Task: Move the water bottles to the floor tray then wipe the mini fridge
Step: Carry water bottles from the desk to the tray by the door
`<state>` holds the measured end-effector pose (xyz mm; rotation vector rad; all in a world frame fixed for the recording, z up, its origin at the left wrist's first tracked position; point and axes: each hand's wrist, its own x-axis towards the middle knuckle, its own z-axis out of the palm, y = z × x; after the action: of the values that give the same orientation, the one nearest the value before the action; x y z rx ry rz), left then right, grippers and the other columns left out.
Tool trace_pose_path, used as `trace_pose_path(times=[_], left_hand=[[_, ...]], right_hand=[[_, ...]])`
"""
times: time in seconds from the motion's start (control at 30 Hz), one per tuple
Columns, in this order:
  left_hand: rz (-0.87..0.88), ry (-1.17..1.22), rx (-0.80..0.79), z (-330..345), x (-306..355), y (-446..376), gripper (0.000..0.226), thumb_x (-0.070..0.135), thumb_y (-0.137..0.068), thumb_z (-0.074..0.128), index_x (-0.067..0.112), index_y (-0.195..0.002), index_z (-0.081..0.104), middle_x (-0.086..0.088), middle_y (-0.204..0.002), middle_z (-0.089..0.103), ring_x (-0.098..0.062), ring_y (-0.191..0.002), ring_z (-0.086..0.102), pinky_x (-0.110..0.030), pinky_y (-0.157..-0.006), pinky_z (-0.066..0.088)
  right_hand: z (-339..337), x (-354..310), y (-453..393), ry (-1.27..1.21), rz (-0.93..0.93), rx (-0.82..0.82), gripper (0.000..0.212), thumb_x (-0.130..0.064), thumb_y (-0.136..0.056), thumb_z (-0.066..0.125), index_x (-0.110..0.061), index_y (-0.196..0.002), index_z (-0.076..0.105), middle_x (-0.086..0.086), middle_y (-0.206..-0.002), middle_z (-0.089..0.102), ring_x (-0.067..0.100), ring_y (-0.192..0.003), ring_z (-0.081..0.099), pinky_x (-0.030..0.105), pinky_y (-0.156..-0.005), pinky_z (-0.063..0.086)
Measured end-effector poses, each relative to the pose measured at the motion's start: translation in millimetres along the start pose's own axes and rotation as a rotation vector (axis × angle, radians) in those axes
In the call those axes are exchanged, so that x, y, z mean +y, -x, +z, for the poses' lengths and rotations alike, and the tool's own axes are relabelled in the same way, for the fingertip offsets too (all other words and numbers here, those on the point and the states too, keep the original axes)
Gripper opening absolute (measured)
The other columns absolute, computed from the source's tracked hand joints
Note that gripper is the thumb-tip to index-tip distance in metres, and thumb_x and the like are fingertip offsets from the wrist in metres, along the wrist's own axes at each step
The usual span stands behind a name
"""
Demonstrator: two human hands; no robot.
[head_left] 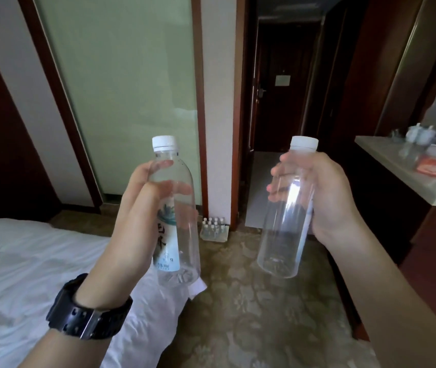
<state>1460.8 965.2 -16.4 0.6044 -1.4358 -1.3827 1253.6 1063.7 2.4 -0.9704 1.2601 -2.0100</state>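
While I stood between the bed and the counter, this was how things lay:

Left hand: my left hand (137, 216) was curled round the labelled bottle (175, 208), thumb across its near side and fingertips showing through the clear plastic beyond.
Labelled bottle: it stood nearly upright in that grip, white cap above my fingers, the blue-and-white label at the heel of my palm, its base below my wrist.
Right hand: my right hand (317, 192) was wrapped round the plain bottle (286, 221), fingers closed over its shoulder just under the white cap.
Plain bottle: it leaned, cap towards my right fingers and base swung down and inward, towards my left hand; the two bottles were apart.
Floor tray: the tray (214, 231) sat on the patterned carpet (238, 301) far beyond my fingers, seen in the gap between both hands, against the wall's corner, already crowded with small capped bottles.
Watch: a black watch (89, 312) circled my left wrist.
Bed: white bedding (25, 261) lay below and outside my left hand.
Counter: a pale counter (402, 168) with blurred items lay beyond my right hand.
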Motion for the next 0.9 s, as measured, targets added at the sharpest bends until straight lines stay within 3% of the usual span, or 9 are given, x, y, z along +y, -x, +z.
trace_pose_path(times=[0.13, 0.33, 0.43, 0.57, 0.7, 0.8, 0.9], left_hand=[[0.008, -0.053, 0.013, 18, -23, -77, 0.036, 0.013, -0.088, 0.045, 0.035, -0.111, 0.061, -0.007, -0.093, 0.073, -0.034, -0.075, 0.071, -0.053, -0.072, 0.058], [0.019, -0.051, 0.037, 27, -71, -183, 0.04, 0.026, -0.079, 0.051, 0.038, -0.116, 0.059, -0.007, -0.101, 0.072, -0.037, -0.088, 0.07, -0.053, -0.076, 0.057], [0.032, -0.077, 0.046, 28, -108, -246, 0.044, 0.026, -0.078, 0.051, 0.034, -0.12, 0.057, -0.005, -0.099, 0.073, -0.03, -0.083, 0.072, -0.05, -0.076, 0.058], [0.066, -0.149, 0.032, 25, -156, -342, 0.043, 0.032, -0.081, 0.05, 0.034, -0.124, 0.053, 0.001, -0.104, 0.07, -0.016, -0.085, 0.072, -0.035, -0.07, 0.059], [0.053, -0.124, -0.001, 29, -196, -454, 0.047, 0.041, -0.076, 0.057, 0.038, -0.123, 0.05, -0.003, -0.117, 0.064, -0.024, -0.094, 0.071, -0.039, -0.075, 0.059], [0.022, -0.122, -0.048, 42, -222, -529, 0.046, 0.034, -0.085, 0.058, 0.032, -0.129, 0.046, -0.005, -0.117, 0.063, -0.026, -0.094, 0.071, -0.039, -0.079, 0.06], [0.014, -0.134, -0.082, 59, -247, -592, 0.039, 0.022, -0.095, 0.057, 0.029, -0.131, 0.045, -0.006, -0.11, 0.065, -0.025, -0.092, 0.071, -0.035, -0.078, 0.06]], right_hand=[[-3, 17, -91, 0.048, -0.028, -0.001, 0.019, -0.026, -0.075, 0.059, -0.01, -0.081, 0.067, 0.008, -0.073, 0.067, 0.027, -0.066, 0.064, 0.038, -0.063, 0.056], [-7, 66, -212, 0.102, -0.016, -0.023, 0.032, -0.034, -0.081, 0.062, -0.013, -0.103, 0.068, 0.009, -0.091, 0.071, 0.029, -0.081, 0.068, 0.045, -0.073, 0.059], [-4, 103, -274, 0.129, -0.009, -0.001, 0.034, -0.037, -0.08, 0.063, -0.015, -0.106, 0.068, 0.009, -0.096, 0.073, 0.028, -0.085, 0.07, 0.044, -0.075, 0.059], [10, 154, -365, 0.15, -0.005, 0.011, 0.029, -0.034, -0.085, 0.066, -0.014, -0.106, 0.068, 0.008, -0.092, 0.073, 0.025, -0.08, 0.069, 0.044, -0.075, 0.058], [24, 194, -462, 0.225, 0.017, 0.007, 0.017, -0.028, -0.094, 0.062, -0.017, -0.106, 0.068, 0.004, -0.093, 0.075, 0.02, -0.08, 0.072, 0.037, -0.074, 0.06], [24, 215, -528, 0.256, 0.035, 0.038, 0.02, -0.028, -0.095, 0.061, -0.014, -0.109, 0.067, 0.004, -0.093, 0.074, 0.02, -0.079, 0.071, 0.034, -0.069, 0.057], [13, 235, -589, 0.291, 0.061, 0.07, 0.014, -0.028, -0.097, 0.059, -0.018, -0.101, 0.068, 0.002, -0.093, 0.074, 0.019, -0.081, 0.071, 0.038, -0.074, 0.057]])
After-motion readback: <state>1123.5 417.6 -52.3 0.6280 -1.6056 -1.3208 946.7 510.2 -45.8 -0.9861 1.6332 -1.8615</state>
